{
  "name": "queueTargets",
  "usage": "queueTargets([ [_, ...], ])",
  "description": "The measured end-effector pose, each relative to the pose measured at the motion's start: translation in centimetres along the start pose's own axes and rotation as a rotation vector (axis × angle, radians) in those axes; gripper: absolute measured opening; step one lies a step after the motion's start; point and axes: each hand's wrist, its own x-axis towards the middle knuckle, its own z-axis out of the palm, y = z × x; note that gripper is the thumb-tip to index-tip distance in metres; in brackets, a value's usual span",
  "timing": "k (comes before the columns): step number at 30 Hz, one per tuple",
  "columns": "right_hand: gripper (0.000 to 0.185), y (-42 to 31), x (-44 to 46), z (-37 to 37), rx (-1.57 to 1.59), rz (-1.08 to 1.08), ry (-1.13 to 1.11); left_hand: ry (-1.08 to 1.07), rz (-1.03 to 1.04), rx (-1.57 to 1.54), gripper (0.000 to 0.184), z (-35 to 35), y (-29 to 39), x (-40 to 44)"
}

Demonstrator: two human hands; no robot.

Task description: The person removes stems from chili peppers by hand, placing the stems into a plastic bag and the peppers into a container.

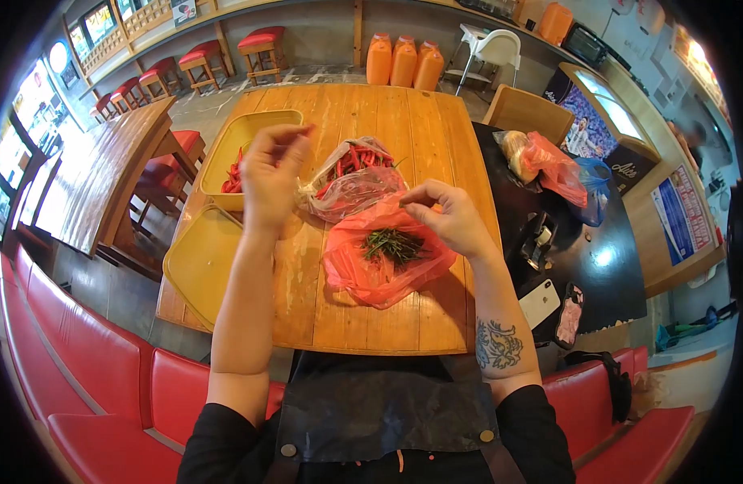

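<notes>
Yellow tray (241, 133): beside and partly behind my left hand (276, 171), some red chillies (232, 176) lying inside; set there, I judge, for that hand's easy reach.
Yellow piece, second (200, 262): nearer to me than my left hand, partly behind that forearm; tray or lid, I cannot tell.
Clear bag (359, 188): between my hands, opened out, more chillies (361, 159) showing; probably left wide so that either hand can get in.
Red bag (351, 273): below my right hand (445, 216) and nearer to me, spread broad, seemingly to keep the green stems (393, 244) in one heap.
Left hand: raised, fingers curled in, blurred; a red tip shows at the fingertips, though whether I grip anything I cannot tell.
Right hand: thumb and forefinger pinched together on a small dark green bit, likely a stem; this fine grip suits so slight a piece.
Chillies, appearance: slim, glossy, bright red, jumbled in the clear bag, fewer in the tray.
Stems, appearance: thin, dark green, tangled in a loose pile.
Wooden table (307, 310): beneath both hands, planked, surface worn pale in patches.
</notes>
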Motion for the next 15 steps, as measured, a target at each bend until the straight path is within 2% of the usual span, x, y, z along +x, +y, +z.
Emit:
queueTargets([
  [4, 0.009, 1.0, -0.1, 0.2, 0.044, 0.079, -0.178, 0.179, 0.13, 0.347, 0.014, -4.5, -2.5, 2.3],
  [5, 0.009, 0.8, 0.0, 0.2, -0.093, -0.044, -0.17, 0.182, 0.131, 0.35, 0.014, -4.7, -2.7, 2.3],
  [6, 0.009, 0.7, 0.0, 0.3, -0.229, -0.167, -0.161, 0.274, 0.332, 0.693, 0.015, -4.6, -2.5, 2.3],
  [7, 0.009, 0.6, 0.0, 0.4, -0.226, -0.169, -0.163, 0.362, 0.533, 1.035, 0.016, -4.4, -2.4, 2.1],
  [8, 0.008, 0.6, 0.0, 0.5, -0.228, -0.171, -0.15, 0.362, 0.532, 1.039, 0.016, -3.7, -2.4, 1.8],
  [10, 0.008, 0.6, 0.1, 0.6, -0.231, -0.176, -0.136, 0.003, 0.199, 0.55, 0.02, -1.2, -2.3, 1.1],
  [12, 0.008, 0.7, 0.2, 0.8, -0.268, -0.18, -0.108, -0.352, 0.19, 0.501, 0.016, 1.4, -3.9, 0.4],
  [14, 0.007, 0.8, 0.3, 0.9, -0.239, -0.166, -0.089, -0.507, 0.387, 0.72, 0.022, 3.4, -6.5, 0.5],
  [15, 0.007, 0.9, 0.3, 0.9, -0.209, -0.148, -0.067, -0.498, 0.387, 0.723, 0.022, 4.0, -7.3, 0.5],
])
